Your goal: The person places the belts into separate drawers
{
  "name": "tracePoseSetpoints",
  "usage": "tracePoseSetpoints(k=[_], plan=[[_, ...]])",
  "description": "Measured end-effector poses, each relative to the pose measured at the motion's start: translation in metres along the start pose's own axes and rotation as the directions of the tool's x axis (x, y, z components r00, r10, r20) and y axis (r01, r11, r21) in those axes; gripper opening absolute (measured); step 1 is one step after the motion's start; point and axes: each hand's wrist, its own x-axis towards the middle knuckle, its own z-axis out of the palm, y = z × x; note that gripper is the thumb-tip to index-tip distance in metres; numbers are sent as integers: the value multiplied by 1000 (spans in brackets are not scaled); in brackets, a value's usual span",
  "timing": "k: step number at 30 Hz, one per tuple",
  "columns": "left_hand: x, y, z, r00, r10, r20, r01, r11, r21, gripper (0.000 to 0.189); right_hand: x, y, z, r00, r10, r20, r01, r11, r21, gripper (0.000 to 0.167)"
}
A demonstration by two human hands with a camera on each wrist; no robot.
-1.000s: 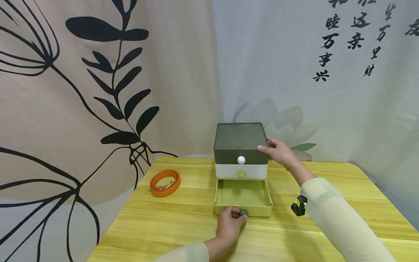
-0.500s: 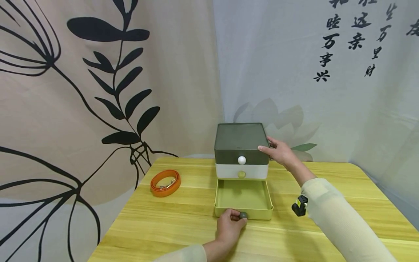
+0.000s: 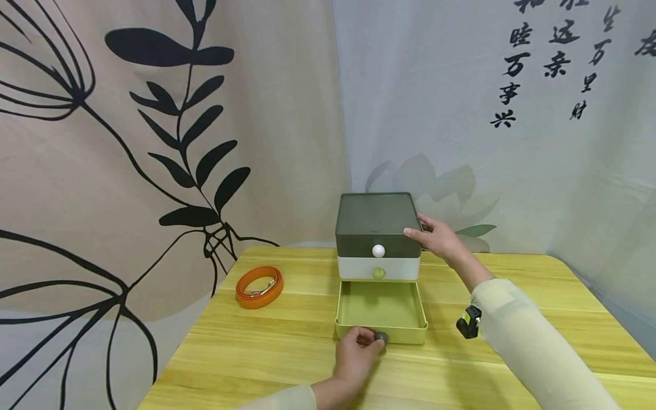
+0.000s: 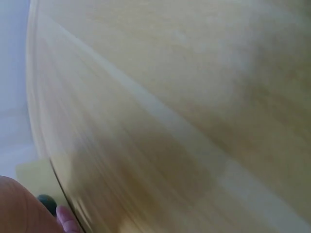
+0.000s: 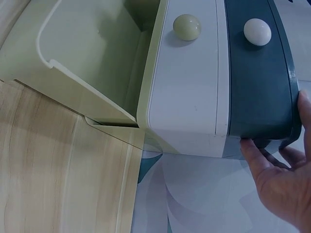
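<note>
A small stacked drawer box (image 3: 378,210) stands on the table, with a dark green top drawer, a white middle one and a light green bottom drawer (image 3: 381,304) pulled well out; no contents show in it. At the bottom drawer's dark round knob (image 3: 381,337), my left hand (image 3: 353,359) has its curled fingers and thumb tip right at the sides. In the left wrist view, that knob (image 4: 47,204) shows beside a fingertip. My right hand (image 3: 439,239) holds the box's upper right side, its thumb on the top edge and the other fingers along the side, partly hidden.
An orange coiled strap (image 3: 246,287) with metal clips lies on the wooden table (image 3: 246,353), left of the box. Behind the table hangs a printed curtain (image 3: 287,114). The upper two drawers, with a white knob (image 3: 378,250) and a green knob (image 3: 378,273), are closed.
The bottom drawer came slightly farther out toward me early on, then stayed. My left hand has since shifted a little to the left at the knob. The right hand keeps its place.
</note>
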Motion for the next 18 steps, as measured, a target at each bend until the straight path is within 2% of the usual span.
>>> tracePoseSetpoints(k=[7,18], plan=[[6,8,-9,1000,7,14,-7,1000,-11,21,0,0,0,1000,9,4,-9,1000,6,82],[18,24,-23,1000,13,-12,-14,1000,-23,21,2,1,-1,1000,13,1,-13,1000,21,84]])
